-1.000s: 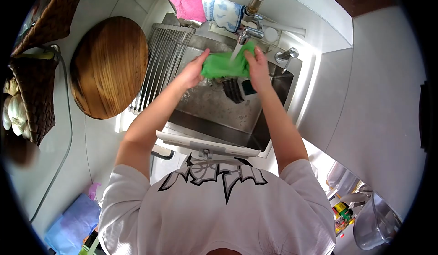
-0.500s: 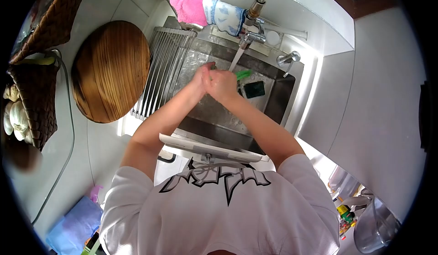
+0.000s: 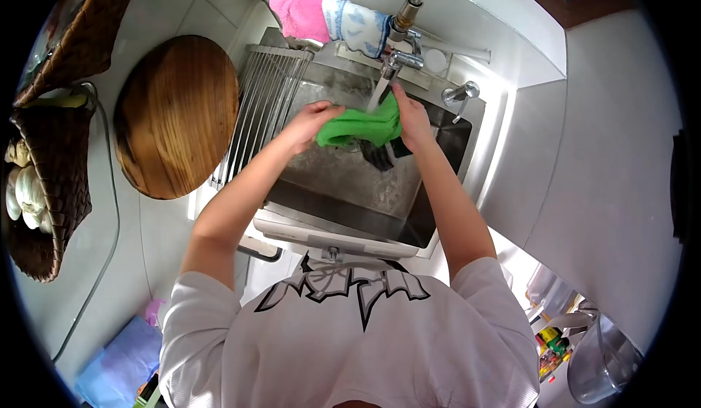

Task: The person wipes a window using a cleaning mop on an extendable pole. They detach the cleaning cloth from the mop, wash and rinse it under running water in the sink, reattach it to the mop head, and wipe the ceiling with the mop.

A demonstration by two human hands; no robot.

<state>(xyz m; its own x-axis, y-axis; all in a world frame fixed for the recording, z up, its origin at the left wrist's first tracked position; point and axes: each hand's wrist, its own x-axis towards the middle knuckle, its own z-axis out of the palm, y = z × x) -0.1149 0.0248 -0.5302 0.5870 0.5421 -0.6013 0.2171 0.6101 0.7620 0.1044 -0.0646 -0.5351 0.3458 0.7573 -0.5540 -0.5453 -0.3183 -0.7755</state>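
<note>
A wet green cloth [image 3: 356, 128] is stretched between my two hands over the sink [image 3: 321, 185]. My left hand [image 3: 312, 122] pinches its left end, and my right hand [image 3: 413, 121] grips the raised right end. Water from the faucet [image 3: 394, 65] runs down onto the cloth close to my right hand. Below the cloth, a dark object [image 3: 378, 157] lies on the sink floor, partly covered, so I cannot make out its kind.
A metal roll-up rack [image 3: 255, 101] spans the sink's left side. Left of it lies a round wooden board [image 3: 177, 116], with woven baskets [image 3: 62, 182] beyond. Pink [image 3: 298, 8] and blue-white [image 3: 355, 25] towels hang behind the sink. A soap dispenser [image 3: 461, 95] stands at the right.
My hands were clasped together around the mostly hidden green cloth; now they have moved apart and the cloth is spread between them under the running water.
</note>
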